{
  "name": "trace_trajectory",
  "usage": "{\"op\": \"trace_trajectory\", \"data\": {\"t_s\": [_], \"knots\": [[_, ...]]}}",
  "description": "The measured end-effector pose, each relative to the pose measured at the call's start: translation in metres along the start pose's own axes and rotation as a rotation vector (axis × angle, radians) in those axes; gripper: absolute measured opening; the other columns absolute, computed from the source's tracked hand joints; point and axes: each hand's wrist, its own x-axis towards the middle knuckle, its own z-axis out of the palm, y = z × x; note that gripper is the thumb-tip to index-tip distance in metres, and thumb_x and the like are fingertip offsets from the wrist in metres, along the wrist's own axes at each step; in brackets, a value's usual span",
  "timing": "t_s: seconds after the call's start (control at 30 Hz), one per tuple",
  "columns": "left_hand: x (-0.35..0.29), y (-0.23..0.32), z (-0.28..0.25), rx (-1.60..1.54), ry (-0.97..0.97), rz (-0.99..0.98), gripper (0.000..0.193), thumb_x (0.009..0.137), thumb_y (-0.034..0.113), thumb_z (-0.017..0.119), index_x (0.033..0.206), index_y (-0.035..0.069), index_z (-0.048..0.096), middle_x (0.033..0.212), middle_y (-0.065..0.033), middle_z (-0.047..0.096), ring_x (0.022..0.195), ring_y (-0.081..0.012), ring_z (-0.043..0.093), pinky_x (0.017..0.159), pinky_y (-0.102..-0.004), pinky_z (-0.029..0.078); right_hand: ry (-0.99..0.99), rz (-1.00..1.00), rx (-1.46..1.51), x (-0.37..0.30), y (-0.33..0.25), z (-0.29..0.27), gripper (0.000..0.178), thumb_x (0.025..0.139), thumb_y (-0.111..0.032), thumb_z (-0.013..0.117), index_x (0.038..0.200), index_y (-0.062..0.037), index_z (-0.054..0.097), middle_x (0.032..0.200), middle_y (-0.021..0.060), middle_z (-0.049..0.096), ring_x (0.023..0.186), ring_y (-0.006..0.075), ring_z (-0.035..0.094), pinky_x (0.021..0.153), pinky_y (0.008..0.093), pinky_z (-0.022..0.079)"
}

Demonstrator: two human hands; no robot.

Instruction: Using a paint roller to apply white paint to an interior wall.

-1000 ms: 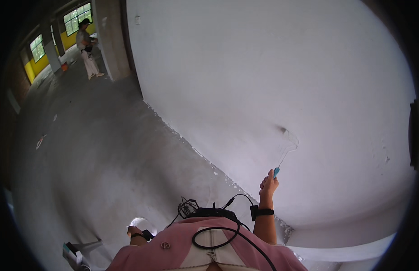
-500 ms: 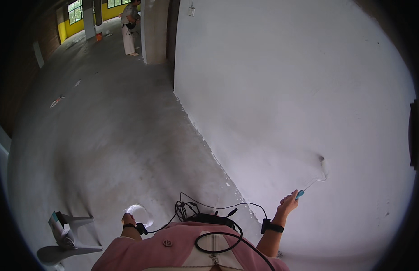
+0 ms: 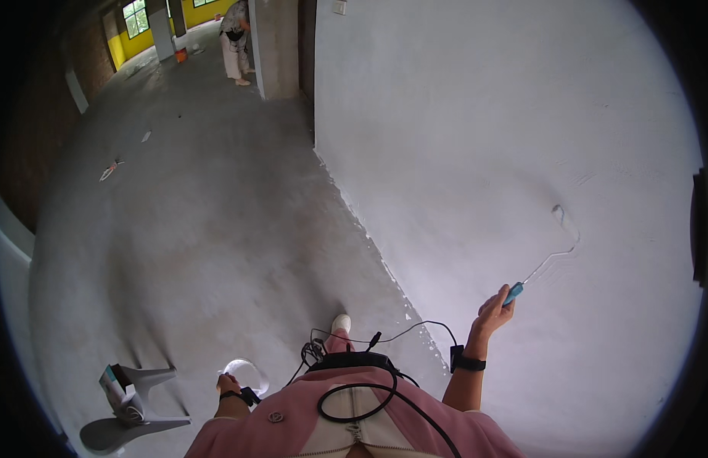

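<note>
Head view, right hand: the right hand (image 3: 494, 311) curls its fingers round the turquoise handle (image 3: 513, 293) of a white paint roller with a bent wire frame (image 3: 566, 223).
Roller: beyond the hand, up and to the right, its cylinder at the smooth white wall (image 3: 438, 114); contact is hard to tell.
Left hand: at lower left, the left hand (image 3: 226, 384) closes on the rim of a round white bucket (image 3: 249, 372).
Floor: bare grey concrete floor (image 3: 194, 252).
Lower left: grey plastic stool (image 3: 110, 435).
Far end: person in pale trousers (image 3: 233, 57), bending beside a pillar (image 3: 278, 53).
</note>
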Motion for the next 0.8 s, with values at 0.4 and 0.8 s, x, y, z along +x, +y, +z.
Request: {"op": "trace_trajectory", "data": {"t_s": [0.4, 0.8], "knots": [[0.000, 0.103, 0.047, -0.204, 0.164, 0.089, 0.018, 0.092, 0.018, 0.043, 0.086, 0.016, 0.060, 0.068, 0.0043, 0.052, 0.055, -0.0079, 0.049, 0.048, -0.0211, 0.042, -0.232, 0.160, -0.069, -0.014, 0.101, 0.174, 0.035, 0.095, -0.027, 0.061, 0.068, -0.0099, 0.044, 0.058, -0.0092, 0.033, 0.052, 0.0024, 0.027, 0.046, 0.0229, 0.020], [0.030, 0.170, 0.123, -0.294, -0.032, 0.278, 0.036, 0.091, 0.048, 0.049, 0.068, 0.021, 0.043, 0.057, 0.0081, 0.041, 0.049, -0.0053, 0.039, 0.044, -0.0206, 0.033, -0.335, 0.198, -0.112, -0.039, 0.110, 0.299, 0.033, 0.096, -0.030, 0.058, 0.073, -0.0075, 0.048, 0.056, -0.0072, 0.037, 0.048, 0.0026, 0.031, 0.043, 0.0217, 0.024]]}}
